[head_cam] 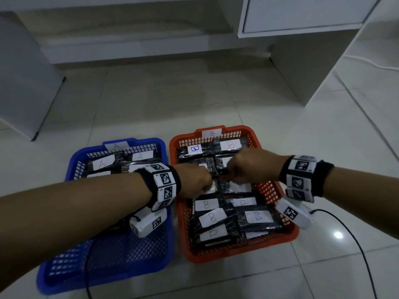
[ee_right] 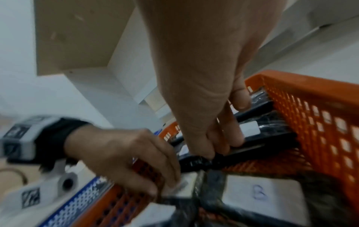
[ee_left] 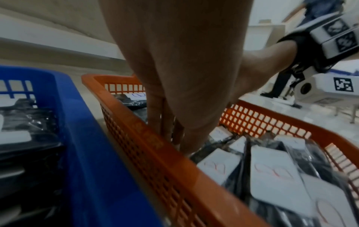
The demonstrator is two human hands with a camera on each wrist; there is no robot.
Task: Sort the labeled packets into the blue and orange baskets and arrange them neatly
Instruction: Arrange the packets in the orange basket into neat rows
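The orange basket [head_cam: 237,253] [ee_left: 155,145] [ee_right: 310,107], tagged B, holds several black packets with white B labels [head_cam: 257,216] [ee_left: 272,169]. The blue basket [head_cam: 97,270] [ee_left: 87,138], tagged A, has A packets [head_cam: 101,164] at its far end, and its near half is bare. Both hands are inside the orange basket's middle. My left hand [head_cam: 205,184] [ee_left: 174,138] [ee_right: 126,153] pinches the labelled edge of a packet [ee_right: 184,188] by the left wall. My right hand [head_cam: 233,169] [ee_right: 223,138] grips a black packet [ee_right: 252,147] standing on its edge, with the thumb on its far side.
The baskets sit side by side on a pale tiled floor [head_cam: 216,100]. White furniture [head_cam: 302,16] stands behind them and a leaning board [head_cam: 21,83] at the far left. A black cable [head_cam: 356,244] trails over the floor on the right, and another [head_cam: 86,266] crosses the blue basket.
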